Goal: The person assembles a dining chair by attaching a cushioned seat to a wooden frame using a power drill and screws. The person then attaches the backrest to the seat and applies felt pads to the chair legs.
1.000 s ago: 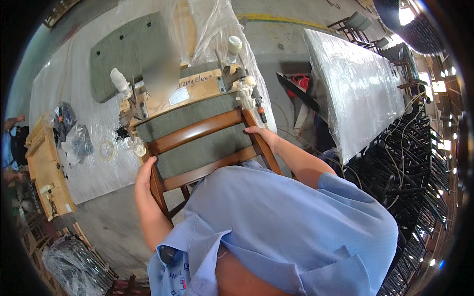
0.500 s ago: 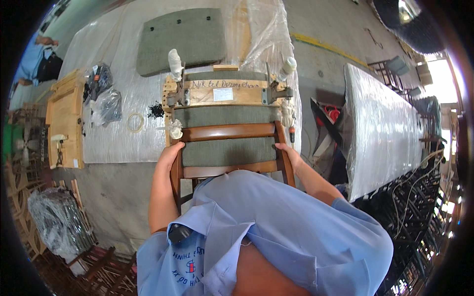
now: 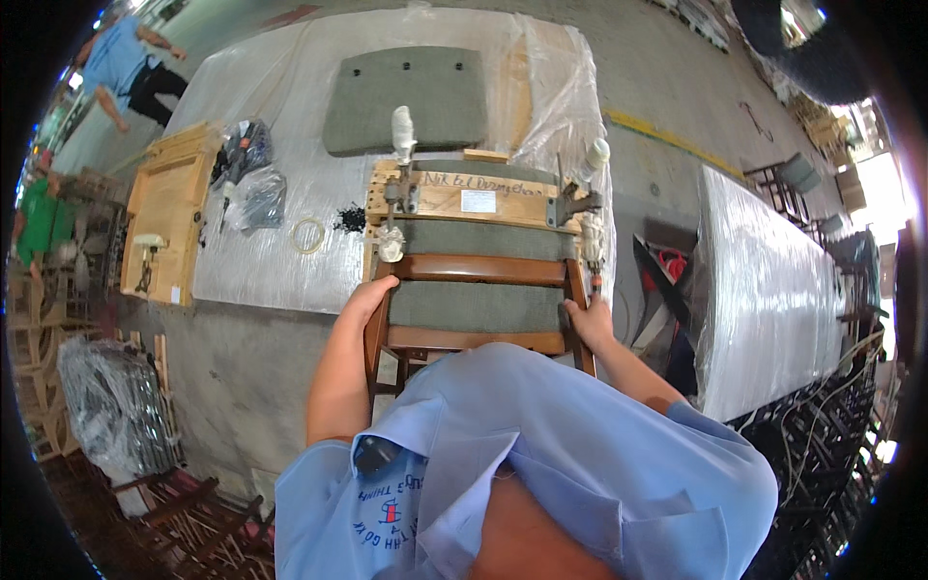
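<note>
A brown wooden chair (image 3: 483, 269) with grey-green fabric panels lies just in front of my body, its far end on the table. My left hand (image 3: 372, 298) is wrapped round its left side post, thumb on top. On the right side post, my right hand (image 3: 589, 321) grips in the same way. Beyond the chair's top rail, a wooden jig board (image 3: 449, 205) with handwriting and a white label lies across the grey fabric. Metal toggle clamps with wrapped handles, a left clamp (image 3: 402, 135) and a right clamp (image 3: 580, 205), stand at its ends.
A grey padded panel (image 3: 406, 106) lies on the plastic-covered table (image 3: 290, 280). A wooden frame (image 3: 135, 261), bagged parts (image 3: 256, 198) and a tape ring (image 3: 307, 235) are at left. Right stands another wrapped table (image 3: 764, 300). One person in blue (image 3: 121, 63) is far left.
The view has shifted, so the table and chair appear further right. Both hands keep their hold on the posts. The person in blue shows more fully, and one in green appears at left.
</note>
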